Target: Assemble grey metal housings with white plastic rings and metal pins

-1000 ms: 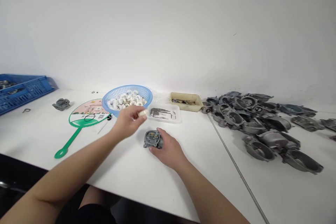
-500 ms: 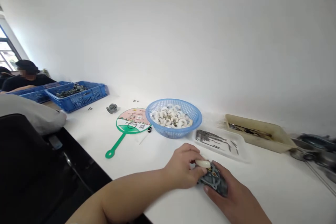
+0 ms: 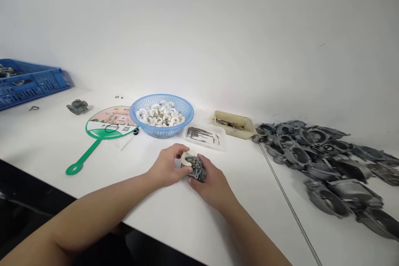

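Note:
A small grey metal carburetor body sits on the white table in front of me. My right hand grips it from the right side. My left hand pinches a white horseshoe-shaped plastic part and presses it onto the top of the body. Behind my hands, a blue basket holds many more of the white parts.
A clear tray of thin metal pins and a beige tray lie behind the hands. A heap of grey metal bowls covers the right side. At left lie a green hand fan, a loose grey casting and a blue crate.
My left hand carried the white part from beside the basket down onto the metal body held by my right hand. The camera swung left, then back.

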`<act>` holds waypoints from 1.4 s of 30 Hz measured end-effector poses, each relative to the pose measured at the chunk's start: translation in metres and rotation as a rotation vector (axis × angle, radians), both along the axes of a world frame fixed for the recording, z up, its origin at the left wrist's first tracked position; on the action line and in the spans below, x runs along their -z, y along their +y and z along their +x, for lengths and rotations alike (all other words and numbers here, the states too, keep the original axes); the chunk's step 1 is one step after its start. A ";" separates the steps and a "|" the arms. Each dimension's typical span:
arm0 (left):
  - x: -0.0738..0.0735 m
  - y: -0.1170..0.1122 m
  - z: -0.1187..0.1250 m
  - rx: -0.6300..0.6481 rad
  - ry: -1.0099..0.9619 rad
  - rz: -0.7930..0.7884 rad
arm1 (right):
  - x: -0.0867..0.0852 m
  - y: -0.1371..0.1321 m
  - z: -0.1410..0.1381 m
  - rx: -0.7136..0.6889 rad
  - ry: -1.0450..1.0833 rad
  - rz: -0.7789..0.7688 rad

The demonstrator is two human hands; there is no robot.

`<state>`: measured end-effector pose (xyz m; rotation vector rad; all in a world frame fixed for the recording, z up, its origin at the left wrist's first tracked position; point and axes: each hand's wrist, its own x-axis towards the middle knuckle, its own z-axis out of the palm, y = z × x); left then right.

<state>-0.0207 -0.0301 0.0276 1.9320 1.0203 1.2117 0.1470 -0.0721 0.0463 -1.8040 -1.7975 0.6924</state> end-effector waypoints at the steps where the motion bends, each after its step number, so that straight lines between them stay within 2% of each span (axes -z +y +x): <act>1: 0.001 0.000 0.000 0.005 -0.010 -0.039 | -0.001 0.000 0.001 -0.015 0.002 -0.013; 4: 0.003 0.001 -0.001 0.035 -0.027 -0.045 | -0.002 0.001 0.004 -0.062 0.009 -0.053; 12: -0.002 0.003 -0.002 0.079 0.031 0.140 | 0.000 0.003 0.003 -0.047 0.007 -0.073; 17: -0.001 0.003 -0.002 0.090 0.033 0.180 | 0.003 0.002 0.001 0.004 0.016 -0.021; 23: -0.003 0.004 -0.001 0.072 0.131 0.233 | 0.006 0.004 0.002 -0.021 -0.013 0.017; 26: -0.004 0.006 0.000 0.021 0.121 0.188 | 0.006 0.005 0.002 -0.022 -0.018 0.007; 30: -0.004 0.007 0.000 -0.024 -0.019 0.037 | 0.007 0.006 0.003 -0.012 -0.015 0.005; 34: -0.008 0.009 -0.002 0.111 -0.109 -0.132 | 0.010 0.007 0.003 0.006 -0.023 0.003; 37: -0.012 0.013 -0.003 0.134 -0.116 -0.169 | 0.011 0.007 0.003 0.003 -0.022 -0.001; 42: -0.015 0.021 -0.002 0.242 -0.115 -0.337 | 0.011 0.006 0.002 0.000 -0.007 -0.010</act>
